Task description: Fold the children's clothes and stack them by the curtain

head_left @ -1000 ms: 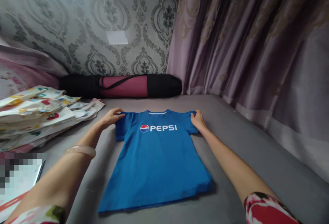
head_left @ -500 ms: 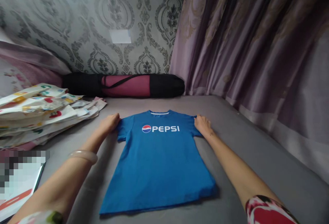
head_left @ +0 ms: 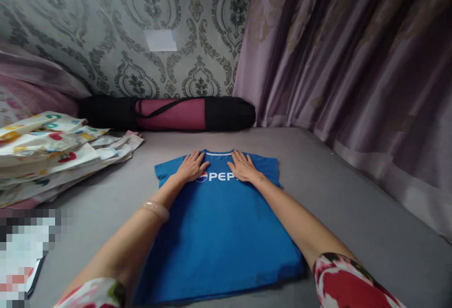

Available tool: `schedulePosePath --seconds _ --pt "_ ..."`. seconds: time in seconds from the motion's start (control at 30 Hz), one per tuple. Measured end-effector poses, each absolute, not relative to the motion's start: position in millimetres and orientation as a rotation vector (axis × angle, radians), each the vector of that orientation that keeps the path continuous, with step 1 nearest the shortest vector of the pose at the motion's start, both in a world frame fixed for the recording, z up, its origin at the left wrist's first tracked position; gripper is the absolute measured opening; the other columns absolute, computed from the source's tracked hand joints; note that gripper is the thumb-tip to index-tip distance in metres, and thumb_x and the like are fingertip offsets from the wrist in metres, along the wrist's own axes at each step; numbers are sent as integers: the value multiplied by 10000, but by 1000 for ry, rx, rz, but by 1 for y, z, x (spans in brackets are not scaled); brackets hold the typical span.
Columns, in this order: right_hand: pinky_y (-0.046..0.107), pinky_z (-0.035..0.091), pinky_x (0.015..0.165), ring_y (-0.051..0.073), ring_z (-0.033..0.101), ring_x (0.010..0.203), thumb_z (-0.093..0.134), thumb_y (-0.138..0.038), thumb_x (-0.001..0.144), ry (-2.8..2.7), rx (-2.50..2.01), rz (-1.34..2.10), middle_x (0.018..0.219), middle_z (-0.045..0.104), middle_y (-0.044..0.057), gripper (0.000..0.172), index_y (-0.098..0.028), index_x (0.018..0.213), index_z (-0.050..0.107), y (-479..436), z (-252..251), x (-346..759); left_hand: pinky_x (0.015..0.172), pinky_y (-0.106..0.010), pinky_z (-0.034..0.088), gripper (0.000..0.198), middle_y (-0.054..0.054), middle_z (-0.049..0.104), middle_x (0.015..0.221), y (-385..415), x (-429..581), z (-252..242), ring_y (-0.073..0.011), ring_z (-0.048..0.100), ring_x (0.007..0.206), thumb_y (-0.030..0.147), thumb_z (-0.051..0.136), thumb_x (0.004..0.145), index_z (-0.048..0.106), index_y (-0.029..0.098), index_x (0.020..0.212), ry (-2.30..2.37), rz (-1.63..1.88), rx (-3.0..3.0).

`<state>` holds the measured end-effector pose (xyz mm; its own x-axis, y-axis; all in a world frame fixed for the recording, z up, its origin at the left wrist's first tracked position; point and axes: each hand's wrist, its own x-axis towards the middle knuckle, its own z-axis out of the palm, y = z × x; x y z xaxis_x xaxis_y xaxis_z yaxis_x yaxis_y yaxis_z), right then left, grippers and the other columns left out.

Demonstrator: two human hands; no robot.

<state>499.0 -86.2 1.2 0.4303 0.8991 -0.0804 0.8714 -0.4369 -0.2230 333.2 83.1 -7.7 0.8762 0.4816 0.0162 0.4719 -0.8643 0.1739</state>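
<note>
A blue Pepsi T-shirt (head_left: 219, 232) lies face up and flat on a grey bed surface (head_left: 335, 195), collar toward the wall. My left hand (head_left: 192, 166) rests palm down on the shirt's chest just left of the logo, fingers stretched toward the collar. My right hand (head_left: 243, 166) lies flat on the chest too, covering the end of the lettering. Both hands are open and hold nothing. A pale bangle (head_left: 155, 210) circles my left wrist.
A black and maroon rolled bag (head_left: 169, 113) lies along the patterned wall. A pile of colourful printed fabric (head_left: 52, 150) sits at the left. Purple curtains (head_left: 353, 63) hang along the right side. A blurred-out patch (head_left: 24, 251) covers something at bottom left.
Both hands left the sleeve ends and moved inward onto the shirt's chest, lying flat near the collar. The view has tipped slightly closer to the shirt.
</note>
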Motion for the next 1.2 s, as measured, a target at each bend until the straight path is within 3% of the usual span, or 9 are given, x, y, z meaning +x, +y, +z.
schedulePosePath --seconds 0.17,0.37,0.57,0.7,0.8,0.93,1.03,1.2 --pt "460 61 1166 251 131 1462 147 -492 987 -1521 -2565 231 1594 187 109 629 -175 1524 229 -86 5 520 1156 -486 169 652 -177 262 1558 89 330 -16 -311 209 1448 513 223 971 287 123 1490 743 141 2888" --pt "439 51 1176 228 63 1474 137 -543 973 -1578 -2413 450 1606 112 110 694 -143 1539 161 -118 16 518 1147 -467 199 674 -214 273 1540 86 317 -4 -328 253 1428 497 291 945 293 75 1471 694 76 2863" --pt "448 80 1175 234 115 1468 170 -453 991 -1527 -2571 255 1597 167 105 618 -144 1522 240 -201 8 532 1125 -494 250 704 -216 299 1518 75 256 4 -365 267 1409 520 420 876 321 108 1438 678 120 2863" --pt "440 183 1153 250 215 1443 223 -424 993 -1390 -2688 162 1578 227 137 591 -134 1506 271 -248 8 546 1085 -476 327 727 -212 401 1442 63 205 15 -372 371 1340 525 482 810 378 98 1389 743 186 2806" --pt "419 270 1116 266 332 1387 311 -368 977 -1288 -2728 128 1534 332 143 529 -142 1451 378 -275 15 541 966 -432 451 735 -171 568 1257 46 168 31 -343 551 1153 616 493 751 480 141 1311 908 167 2627" --pt "342 387 1008 240 565 1136 401 -283 931 -1274 -2551 178 1214 641 115 341 -171 1134 651 -303 31 506 690 -353 534 832 -92 685 876 17 131 46 -275 663 804 756 533 625 547 160 1206 1101 25 2196" --pt "295 478 790 196 641 824 383 -345 935 -1161 -2311 458 872 705 48 323 -208 903 674 -318 45 464 601 -323 513 822 -55 683 747 -5 114 46 -252 653 702 772 584 582 579 174 1146 1092 -9 2016" --pt "270 440 607 151 555 585 493 -453 879 -1067 -2225 620 647 576 -33 330 -252 1117 600 -335 51 408 530 -280 458 786 -23 649 757 -40 101 44 -195 588 629 726 614 635 533 204 1217 1055 96 1977"
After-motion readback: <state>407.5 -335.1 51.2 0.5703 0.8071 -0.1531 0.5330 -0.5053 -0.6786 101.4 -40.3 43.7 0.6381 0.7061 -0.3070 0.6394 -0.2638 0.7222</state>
